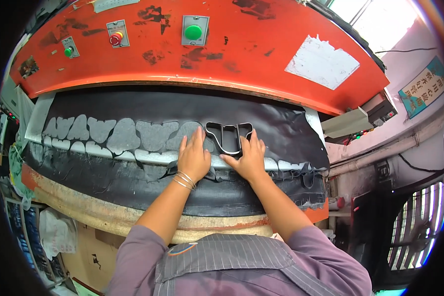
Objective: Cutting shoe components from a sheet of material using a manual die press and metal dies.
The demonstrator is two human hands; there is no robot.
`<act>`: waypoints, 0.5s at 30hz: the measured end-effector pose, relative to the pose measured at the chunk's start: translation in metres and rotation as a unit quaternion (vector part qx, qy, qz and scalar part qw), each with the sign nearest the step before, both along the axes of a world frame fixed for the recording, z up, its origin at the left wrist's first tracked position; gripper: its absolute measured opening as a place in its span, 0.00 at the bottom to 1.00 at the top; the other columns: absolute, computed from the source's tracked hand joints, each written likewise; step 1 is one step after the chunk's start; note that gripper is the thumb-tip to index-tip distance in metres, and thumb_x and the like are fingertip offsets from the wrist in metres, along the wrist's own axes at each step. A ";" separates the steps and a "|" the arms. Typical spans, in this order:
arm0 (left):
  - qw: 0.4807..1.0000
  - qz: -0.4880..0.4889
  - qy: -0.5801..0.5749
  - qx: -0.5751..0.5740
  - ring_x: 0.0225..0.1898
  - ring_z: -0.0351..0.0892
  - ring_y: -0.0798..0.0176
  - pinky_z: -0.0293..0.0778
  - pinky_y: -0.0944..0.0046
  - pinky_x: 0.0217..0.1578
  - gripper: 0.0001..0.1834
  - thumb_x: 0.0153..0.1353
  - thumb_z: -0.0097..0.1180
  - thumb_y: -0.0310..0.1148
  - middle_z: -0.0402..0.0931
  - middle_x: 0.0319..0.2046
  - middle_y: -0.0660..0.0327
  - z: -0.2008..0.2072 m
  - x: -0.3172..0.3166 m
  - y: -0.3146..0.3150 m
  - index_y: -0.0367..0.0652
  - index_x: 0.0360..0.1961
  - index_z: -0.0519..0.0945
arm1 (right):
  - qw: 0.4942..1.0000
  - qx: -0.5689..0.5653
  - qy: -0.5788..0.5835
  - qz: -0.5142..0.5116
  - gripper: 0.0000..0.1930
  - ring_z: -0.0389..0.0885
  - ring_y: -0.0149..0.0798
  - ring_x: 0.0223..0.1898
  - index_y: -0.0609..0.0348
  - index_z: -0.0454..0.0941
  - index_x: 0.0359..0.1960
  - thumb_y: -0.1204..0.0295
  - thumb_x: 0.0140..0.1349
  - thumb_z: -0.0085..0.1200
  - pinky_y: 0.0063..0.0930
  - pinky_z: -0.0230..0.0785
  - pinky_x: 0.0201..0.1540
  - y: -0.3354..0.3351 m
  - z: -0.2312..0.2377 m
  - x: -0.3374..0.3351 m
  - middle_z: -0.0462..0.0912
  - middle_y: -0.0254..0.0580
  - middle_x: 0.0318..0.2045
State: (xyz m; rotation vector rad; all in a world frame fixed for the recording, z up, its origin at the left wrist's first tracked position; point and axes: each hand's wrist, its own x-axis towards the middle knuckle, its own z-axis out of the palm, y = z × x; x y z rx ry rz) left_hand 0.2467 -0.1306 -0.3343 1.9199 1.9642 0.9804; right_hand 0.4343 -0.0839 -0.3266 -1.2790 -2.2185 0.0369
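Observation:
A metal cutting die [222,133] with a curved outline and two inner bars stands on a black sheet [281,118], right of a row of cut-out shapes. My right hand [250,157] grips its lower right side, with the fingers along the right edge and the thumb below the bottom curve. Just left of the die, my left hand [194,157] lies with fingers stretched out over the last cut-out and the sheet. Through the cut-outs [124,135] a grey surface shows. Bracelets circle my left wrist.
An orange machine beam [246,54] with green buttons [193,32] and a red knob [116,38] spans the far side. Torn black scraps [306,172] hang along the sheet's near edge. A worn pale board edge [113,217] runs in front of me. Plastic bags [57,233] hang at left.

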 end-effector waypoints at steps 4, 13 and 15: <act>0.999 -0.022 -0.006 -0.023 0.66 0.58 0.53 0.44 0.49 0.68 0.38 0.55 0.50 0.29 0.67 0.61 0.51 0.011 -0.002 -0.004 0.28 0.65 0.52 | 1.000 0.011 -0.003 -0.003 0.40 0.66 0.65 0.57 0.69 0.73 0.47 0.48 0.39 0.69 0.64 0.54 0.57 -0.003 0.000 -0.002 0.64 0.78 0.54; 0.998 -0.029 0.017 -0.047 0.68 0.56 0.53 0.43 0.49 0.68 0.38 0.55 0.51 0.31 0.65 0.62 0.50 0.008 -0.001 -0.006 0.28 0.64 0.53 | 0.998 0.051 -0.031 -0.018 0.42 0.68 0.66 0.56 0.69 0.70 0.50 0.48 0.39 0.69 0.60 0.57 0.57 -0.009 -0.003 -0.004 0.66 0.77 0.53; 0.998 -0.027 0.019 -0.045 0.68 0.55 0.53 0.43 0.49 0.68 0.39 0.55 0.51 0.32 0.65 0.62 0.50 0.008 0.001 -0.006 0.28 0.65 0.51 | 0.999 0.042 -0.020 -0.016 0.47 0.65 0.66 0.58 0.66 0.64 0.58 0.47 0.41 0.68 0.60 0.55 0.58 -0.010 -0.005 -0.001 0.63 0.76 0.56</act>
